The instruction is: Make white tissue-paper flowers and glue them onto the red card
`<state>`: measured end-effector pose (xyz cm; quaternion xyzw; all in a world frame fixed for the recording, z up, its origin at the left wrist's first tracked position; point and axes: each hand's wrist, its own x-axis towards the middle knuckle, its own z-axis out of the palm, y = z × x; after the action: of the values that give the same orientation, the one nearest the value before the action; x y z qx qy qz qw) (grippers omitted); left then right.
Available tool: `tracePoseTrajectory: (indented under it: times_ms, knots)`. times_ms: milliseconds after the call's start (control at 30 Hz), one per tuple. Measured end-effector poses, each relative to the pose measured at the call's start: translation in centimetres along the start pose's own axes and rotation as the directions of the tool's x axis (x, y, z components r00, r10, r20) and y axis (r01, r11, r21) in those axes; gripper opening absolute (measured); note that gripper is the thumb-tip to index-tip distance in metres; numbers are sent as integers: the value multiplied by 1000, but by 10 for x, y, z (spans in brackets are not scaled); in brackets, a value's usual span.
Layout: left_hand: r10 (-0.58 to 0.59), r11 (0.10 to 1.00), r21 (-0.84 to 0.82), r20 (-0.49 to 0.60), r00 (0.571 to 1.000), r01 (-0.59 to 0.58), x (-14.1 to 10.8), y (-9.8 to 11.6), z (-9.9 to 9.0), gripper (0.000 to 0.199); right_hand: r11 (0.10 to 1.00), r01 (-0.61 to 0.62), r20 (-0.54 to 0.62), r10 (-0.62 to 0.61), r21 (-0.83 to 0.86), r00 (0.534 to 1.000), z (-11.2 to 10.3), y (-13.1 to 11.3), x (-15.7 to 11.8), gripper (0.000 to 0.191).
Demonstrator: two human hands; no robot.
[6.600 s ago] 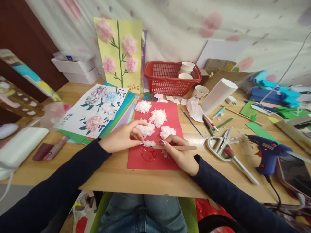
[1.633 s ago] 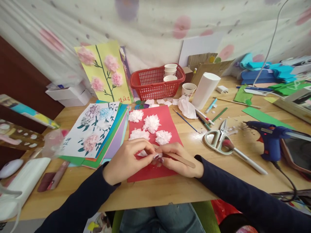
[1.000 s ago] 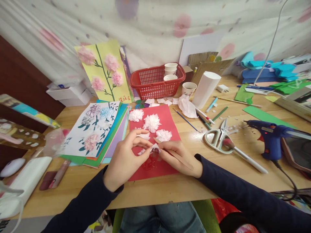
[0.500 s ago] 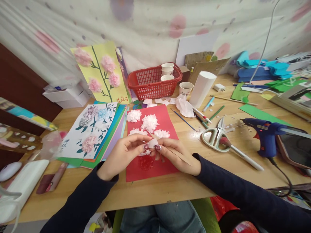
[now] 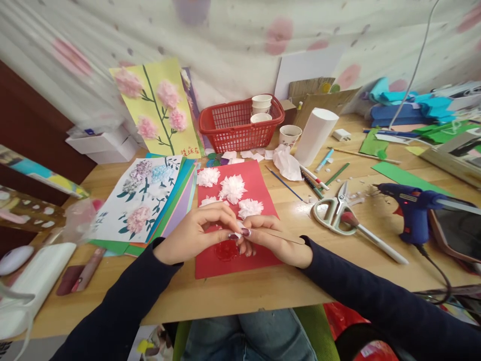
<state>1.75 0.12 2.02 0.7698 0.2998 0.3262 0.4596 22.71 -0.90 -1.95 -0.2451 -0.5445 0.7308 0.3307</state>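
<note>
Both hands meet over a red sheet (image 5: 259,188). My left hand (image 5: 205,229) pinches a small white paper piece (image 5: 239,229) between thumb and fingers. On its other side my right hand (image 5: 272,239) pinches the same piece, and a thin wooden stick (image 5: 287,237) lies along that hand toward the wrist. White paper flowers (image 5: 232,189) stand on the sheet, several in number, one partly behind my left fingers. A shiny red round patch (image 5: 226,250) shows below the fingertips.
A red basket (image 5: 242,125) with paper cups stands at the back. Colored sheets with a flower picture (image 5: 139,200) lie left. To the right are scissors (image 5: 336,210), a brush (image 5: 372,240) and a blue glue gun (image 5: 413,205). A white roll (image 5: 316,138) stands behind.
The white paper piece between my fingertips has been folded or pinched smaller, and less of it shows. My hands have shifted slightly down, uncovering more of the right-hand flower. The view has moved slightly.
</note>
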Motion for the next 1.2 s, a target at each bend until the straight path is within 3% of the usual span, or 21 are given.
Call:
tracePoseTrajectory:
  times_ms: [300,400,600,800,900,1033,1200]
  knots:
    - [-45,987,156,43,998,38,-2,6,-3,7,988,24,-106,-40,-152,994,1,3,0,32]
    - [-141,982,123,-20,990,142,-2,9,0,8,972,66,-107,-92,-226,990,-1,6,0,26]
    - [-346,937,-5,-156,925,350,-5,9,7,10,966,98,-71,-118,-239,990,-1,4,0,22]
    - [-436,900,-22,-52,898,436,-4,8,5,18,946,123,-28,-138,-301,990,-1,-1,-1,21]
    - [-457,886,43,-97,884,462,-2,7,3,18,940,112,-81,-146,-323,986,-1,5,-1,32]
    - [-423,884,132,-177,889,448,2,1,-1,19,949,159,-282,-237,-274,930,-2,12,1,59]
    - [-350,900,245,-85,933,360,7,-11,-5,14,912,207,-475,-366,-355,800,-3,9,-2,77]
